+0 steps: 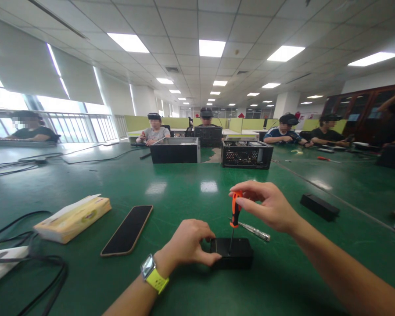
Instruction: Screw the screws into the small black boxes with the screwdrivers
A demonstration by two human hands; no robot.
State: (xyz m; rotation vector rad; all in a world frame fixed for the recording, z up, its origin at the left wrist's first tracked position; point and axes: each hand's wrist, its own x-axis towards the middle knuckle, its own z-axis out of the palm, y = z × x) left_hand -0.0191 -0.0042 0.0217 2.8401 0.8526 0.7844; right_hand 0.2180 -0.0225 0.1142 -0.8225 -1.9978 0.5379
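Observation:
A black rectangular box (242, 252) lies on the green table in front of me; what kind of device it is, I cannot tell. My left hand (192, 243) grips its left end between thumb and fingers. In my right hand (266, 202) is a screwdriver (236, 210) with an orange and black handle, held near its top by thumb and fingertips. The screwdriver stands almost upright, its shaft running down to the top face of the box. Just behind the box lies a slim clear-handled tool (256, 231), possibly a test screwdriver.
Left of my hands are a phone (128, 230), a tissue pack (74, 217) and black cables (57, 267). A second black block (320, 206) lies to the right. Two computer cases (175, 151) (246, 154) stand farther back, with several people seated beyond.

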